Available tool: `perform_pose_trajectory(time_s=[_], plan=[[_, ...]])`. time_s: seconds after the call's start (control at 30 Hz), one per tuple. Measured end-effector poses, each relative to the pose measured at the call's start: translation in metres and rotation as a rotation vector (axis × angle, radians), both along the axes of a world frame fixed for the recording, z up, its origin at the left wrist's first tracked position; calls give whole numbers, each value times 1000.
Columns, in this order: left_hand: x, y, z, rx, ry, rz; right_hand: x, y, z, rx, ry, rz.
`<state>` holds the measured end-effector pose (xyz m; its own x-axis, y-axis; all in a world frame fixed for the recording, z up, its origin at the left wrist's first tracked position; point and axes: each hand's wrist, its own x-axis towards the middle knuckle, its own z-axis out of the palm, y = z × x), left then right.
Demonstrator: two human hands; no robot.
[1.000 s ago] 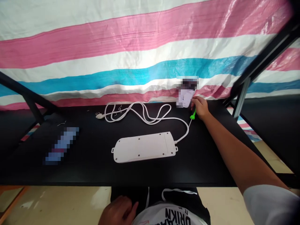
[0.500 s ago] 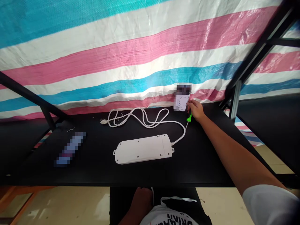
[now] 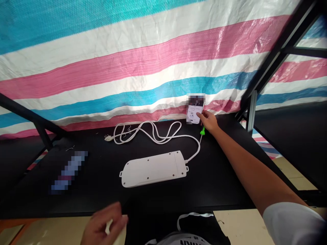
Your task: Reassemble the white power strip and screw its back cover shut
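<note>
A phone (image 3: 194, 115) with a lit, partly blurred screen leans upright against the striped sheet. My right hand (image 3: 209, 121) reaches it from the right, a finger stretched out over the lower part of the screen. Under this hand shows a green-handled screwdriver (image 3: 203, 131), its shank pointing down toward the white cord; most of the handle is hidden. My left hand (image 3: 103, 224) is raised at the table's front edge, slightly blurred, fingers loosely curled with a gap to the thumb and nothing visible in it. A white power strip (image 3: 154, 169) lies underside up on the black table.
The strip's white cord (image 3: 163, 140) loops behind it to a plug (image 3: 108, 137) at the left. A pixelated bluish object (image 3: 68, 173) lies on the left side. Black metal braces (image 3: 270, 64) rise at both sides. A striped sheet (image 3: 127, 75) hangs behind the table.
My left hand has risen from my lap to the table's front edge. My right finger has moved from the phone's right edge onto its screen. The whole view has shifted slightly.
</note>
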<state>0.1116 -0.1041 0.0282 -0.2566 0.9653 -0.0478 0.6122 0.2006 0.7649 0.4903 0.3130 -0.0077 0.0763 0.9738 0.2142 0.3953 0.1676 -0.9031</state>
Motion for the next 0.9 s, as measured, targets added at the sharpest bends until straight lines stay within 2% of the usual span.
perform_pose_trajectory(time_s=[0.03, 0.1, 0.13, 0.17, 0.23, 0.3, 0.47, 0.6, 0.73, 0.9], plan=[[-2, 14, 0, 99, 45, 169, -2, 0, 3, 5, -33, -27], [-7, 43, -5, 194, 87, 495, -6, 0, 7, 8, -89, -83], [-10, 55, -9, 205, 58, 590, -9, 0, 8, 5, -112, -107], [-13, 65, -12, 197, 27, 625, -11, 0, 9, 0, -131, -127], [-18, 76, -19, 186, -42, 616, -14, 0, 10, -15, -159, -156], [-20, 78, -22, 161, -65, 560, -15, 0, 10, -25, -180, -174], [-23, 74, -19, 92, -26, 489, -15, -2, 10, -14, -193, -176], [-29, 81, -18, 40, 26, 426, -13, -2, 8, -3, -154, -173], [-35, 87, -18, -17, 109, 389, -8, 1, 1, -16, -97, -123], [-35, 86, -19, 6, 150, 352, -3, 7, -9, -21, -12, -34]])
